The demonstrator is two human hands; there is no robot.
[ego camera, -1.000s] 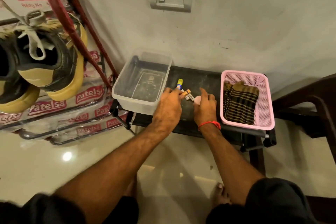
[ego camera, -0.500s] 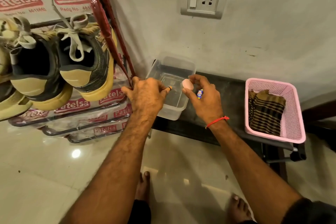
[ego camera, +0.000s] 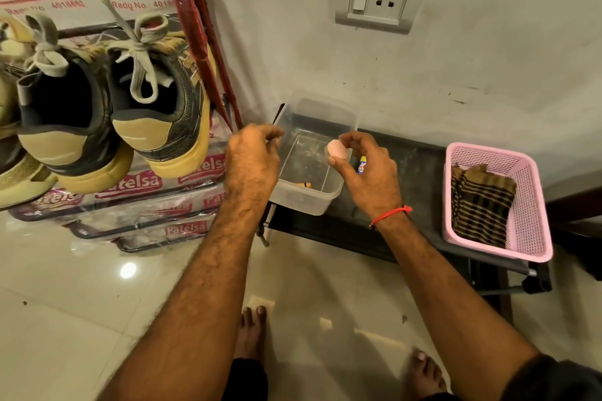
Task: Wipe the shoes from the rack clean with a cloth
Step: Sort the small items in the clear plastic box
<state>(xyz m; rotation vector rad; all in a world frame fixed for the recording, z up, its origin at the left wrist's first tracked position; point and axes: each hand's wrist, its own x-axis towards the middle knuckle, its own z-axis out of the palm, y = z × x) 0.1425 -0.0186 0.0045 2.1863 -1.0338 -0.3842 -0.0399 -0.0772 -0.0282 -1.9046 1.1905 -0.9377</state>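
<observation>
A low black bench (ego camera: pixel 420 172) stands against the wall on a glossy tiled floor (ego camera: pixel 81 303). On its end under the fingers sits a clear tub (ego camera: pixel 306 202), just below the left fingertips (ego camera: pixel 275 133) and under the right fingers (ego camera: pixel 350 140); a small orange-capped tube (ego camera: pixel 303 185) lies in it. On the bench's other end, well away from the fingers on the right hand's side, sits a pink basket (ego camera: pixel 534 205) with a striped cloth (ego camera: pixel 482 202) in it. Beyond the left fingers, a red rack (ego camera: pixel 202 52) stands on the floor and carries shoes (ego camera: pixel 156 107) on its shelf. Two bare feet (ego camera: pixel 250 332) rest on the tiles.
</observation>
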